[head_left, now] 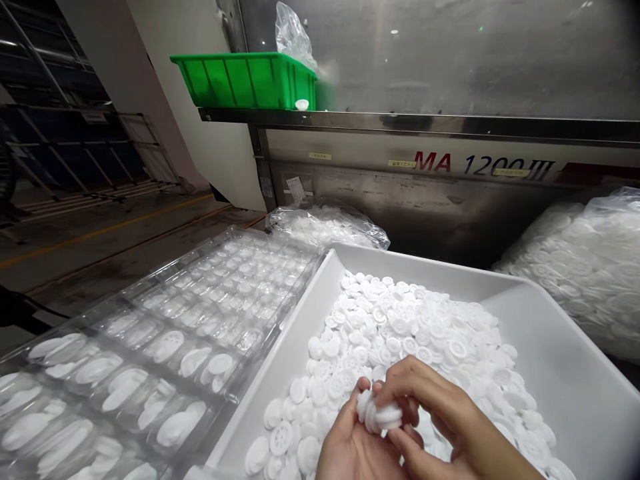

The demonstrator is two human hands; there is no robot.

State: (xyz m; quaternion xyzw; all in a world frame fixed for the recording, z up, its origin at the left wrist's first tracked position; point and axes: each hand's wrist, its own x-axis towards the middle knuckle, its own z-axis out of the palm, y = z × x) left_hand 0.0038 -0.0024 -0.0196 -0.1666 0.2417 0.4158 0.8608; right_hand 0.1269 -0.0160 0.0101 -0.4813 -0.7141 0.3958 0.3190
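Both hands meet low in the head view over a white bin (565, 373) heaped with small white plastic discs (415, 333). My left hand (350, 447) lies palm up under a short stack of white discs (380, 413). My right hand (440, 413) pinches that same stack from the right with thumb and fingers. To the left lies a clear plastic blister tray (165, 333) whose pockets hold rows of the same discs standing on edge.
A clear bag of discs (585, 267) bulges at the right, another bag (325, 223) lies behind the bin. A green crate (245, 80) with a plastic bag in it sits on a machine ledge (425, 123). Bare floor with yellow lines stretches left.
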